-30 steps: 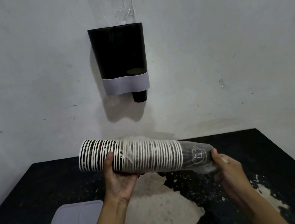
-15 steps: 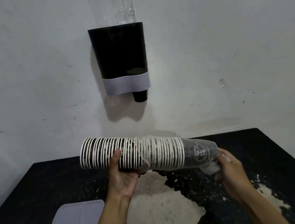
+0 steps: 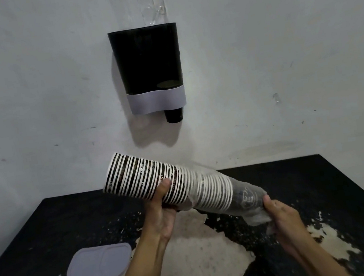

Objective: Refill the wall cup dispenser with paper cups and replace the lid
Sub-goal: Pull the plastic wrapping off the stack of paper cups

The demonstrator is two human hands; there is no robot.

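A long stack of black paper cups with white rims (image 3: 149,179) lies tilted above the table, its open end up to the left. My left hand (image 3: 161,211) grips the stack from below near its middle. A clear plastic sleeve (image 3: 245,196) still covers the stack's right half, and my right hand (image 3: 278,215) pinches the sleeve's bunched end. The black wall dispenser (image 3: 146,58) with a grey lower band hangs above, its top uncovered; one black cup (image 3: 174,115) pokes out of its bottom. The grey lid (image 3: 99,263) lies flat on the table at the left.
The black table (image 3: 48,226) has a worn top with a large pale patch in the middle. A clear plastic strip (image 3: 153,1) hangs on the white wall above the dispenser.
The stack has tilted, its open end rising toward the dispenser. The plastic sleeve has slid further to the right, baring more cups on the left. My right hand has dropped slightly.
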